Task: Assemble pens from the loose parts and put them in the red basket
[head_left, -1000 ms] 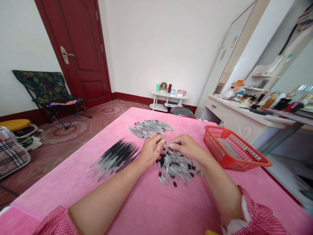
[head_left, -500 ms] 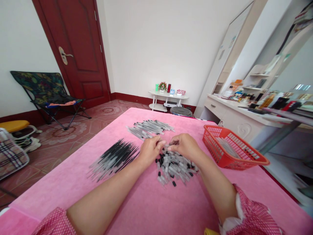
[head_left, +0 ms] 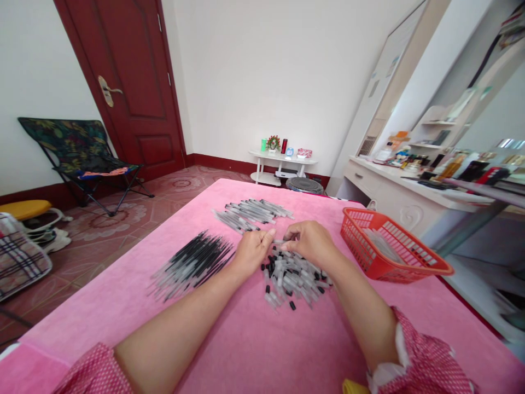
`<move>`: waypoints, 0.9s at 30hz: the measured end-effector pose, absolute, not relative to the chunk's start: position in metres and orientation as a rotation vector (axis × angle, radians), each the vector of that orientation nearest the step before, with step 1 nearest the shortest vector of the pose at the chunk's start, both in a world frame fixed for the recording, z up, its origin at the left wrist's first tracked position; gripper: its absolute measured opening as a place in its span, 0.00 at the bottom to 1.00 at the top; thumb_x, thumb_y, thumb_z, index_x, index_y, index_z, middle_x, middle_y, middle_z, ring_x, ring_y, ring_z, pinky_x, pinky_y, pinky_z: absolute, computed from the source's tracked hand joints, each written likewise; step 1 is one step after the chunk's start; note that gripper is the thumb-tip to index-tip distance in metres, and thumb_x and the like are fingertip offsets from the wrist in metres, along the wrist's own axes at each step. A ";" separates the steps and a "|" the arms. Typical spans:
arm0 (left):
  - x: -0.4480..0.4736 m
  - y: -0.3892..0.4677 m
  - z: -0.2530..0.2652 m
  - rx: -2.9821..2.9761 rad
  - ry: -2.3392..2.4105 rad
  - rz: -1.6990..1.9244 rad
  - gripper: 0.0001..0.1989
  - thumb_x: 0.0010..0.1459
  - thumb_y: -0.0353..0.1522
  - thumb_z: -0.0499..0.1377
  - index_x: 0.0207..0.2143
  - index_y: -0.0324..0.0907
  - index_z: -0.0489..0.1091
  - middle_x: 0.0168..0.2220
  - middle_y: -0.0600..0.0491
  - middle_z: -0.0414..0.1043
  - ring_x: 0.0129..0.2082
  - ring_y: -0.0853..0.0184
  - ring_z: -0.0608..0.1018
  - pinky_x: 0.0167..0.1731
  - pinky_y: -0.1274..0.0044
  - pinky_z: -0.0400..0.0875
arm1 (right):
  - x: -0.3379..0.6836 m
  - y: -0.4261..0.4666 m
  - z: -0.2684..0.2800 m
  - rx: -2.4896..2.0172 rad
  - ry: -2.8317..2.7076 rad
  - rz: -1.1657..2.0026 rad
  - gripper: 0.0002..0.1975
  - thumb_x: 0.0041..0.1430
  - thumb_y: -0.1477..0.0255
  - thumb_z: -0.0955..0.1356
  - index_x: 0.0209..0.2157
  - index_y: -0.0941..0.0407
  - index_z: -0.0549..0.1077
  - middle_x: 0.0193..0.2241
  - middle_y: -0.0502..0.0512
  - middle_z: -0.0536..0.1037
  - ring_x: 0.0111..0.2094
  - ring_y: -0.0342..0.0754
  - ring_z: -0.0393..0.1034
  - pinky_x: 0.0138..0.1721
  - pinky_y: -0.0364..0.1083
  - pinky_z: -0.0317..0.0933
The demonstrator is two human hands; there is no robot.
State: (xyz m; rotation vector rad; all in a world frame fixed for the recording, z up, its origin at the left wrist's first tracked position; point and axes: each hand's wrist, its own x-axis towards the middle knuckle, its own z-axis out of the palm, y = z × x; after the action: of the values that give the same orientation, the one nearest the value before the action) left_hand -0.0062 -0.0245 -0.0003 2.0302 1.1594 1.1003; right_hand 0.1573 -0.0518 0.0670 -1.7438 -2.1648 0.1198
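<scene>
Over the middle of the pink-covered table, my left hand (head_left: 255, 250) and my right hand (head_left: 310, 239) face each other with fingers pinched. A clear pen (head_left: 279, 242) spans the small gap between them, gripped at both ends; how much of it lies inside the fingers is hidden. Just below my right hand spreads a heap of clear and black pen caps (head_left: 293, 279). Left of my left hand lies a bundle of thin black-and-clear pen refills (head_left: 197, 262). Beyond both hands, clear pens with dark ends (head_left: 254, 210) rest in a slanted row.
An orange-red plastic basket (head_left: 394, 246) stands at the table's right, with clear pieces inside. A yellow object (head_left: 355, 387) shows at the near edge. Past the table are a folding chair (head_left: 80, 158), a low white stand (head_left: 283, 158) and a cluttered dresser (head_left: 410, 180).
My hands have drawn slightly apart, and more of the clear pen shows between them. The right fingers have curled a little more. The piles look unchanged.
</scene>
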 end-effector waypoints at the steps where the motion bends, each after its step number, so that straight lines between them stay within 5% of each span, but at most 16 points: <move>1: -0.006 -0.025 0.000 2.008 1.184 1.092 0.29 0.61 0.45 0.41 0.14 0.39 0.60 0.12 0.56 0.59 0.17 0.72 0.63 0.20 0.79 0.52 | 0.156 -0.052 0.068 -1.744 -2.164 0.098 0.08 0.41 0.63 0.72 0.26 0.50 0.77 0.23 0.45 0.76 0.25 0.42 0.66 0.23 0.41 0.48; 8: -0.006 -0.024 0.005 2.118 1.118 1.144 0.19 0.55 0.44 0.52 0.21 0.39 0.65 0.18 0.58 0.63 0.21 0.73 0.65 0.22 0.81 0.53 | 0.159 -0.054 0.070 -1.772 -2.153 0.062 0.08 0.41 0.64 0.73 0.25 0.51 0.76 0.23 0.46 0.75 0.25 0.42 0.66 0.23 0.41 0.47; 14: -0.007 -0.022 0.002 1.970 1.155 1.100 0.29 0.60 0.47 0.42 0.14 0.39 0.61 0.13 0.57 0.58 0.17 0.72 0.64 0.21 0.79 0.53 | 0.156 -0.055 0.070 -1.743 -2.194 -0.004 0.08 0.40 0.64 0.73 0.25 0.50 0.75 0.24 0.45 0.76 0.25 0.42 0.66 0.24 0.41 0.47; 20: -0.007 -0.027 0.003 1.992 0.995 1.058 0.20 0.57 0.45 0.49 0.24 0.39 0.66 0.19 0.57 0.68 0.20 0.72 0.69 0.22 0.81 0.56 | 0.161 -0.052 0.069 -1.769 -2.174 0.030 0.07 0.41 0.64 0.72 0.25 0.51 0.75 0.24 0.46 0.76 0.25 0.42 0.66 0.24 0.41 0.47; 27: -0.001 -0.029 0.002 1.755 1.011 0.947 0.29 0.58 0.48 0.43 0.13 0.39 0.60 0.09 0.57 0.58 0.12 0.74 0.62 0.18 0.80 0.55 | 0.160 -0.053 0.071 -1.758 -2.226 -0.043 0.07 0.41 0.64 0.73 0.26 0.50 0.76 0.25 0.45 0.76 0.27 0.43 0.67 0.24 0.41 0.47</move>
State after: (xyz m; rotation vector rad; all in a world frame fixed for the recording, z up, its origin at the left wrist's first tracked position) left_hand -0.0013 -0.0294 0.0023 1.7553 1.0114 0.9468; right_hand 0.1597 -0.0530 0.0714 -1.7579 -2.2264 -0.0425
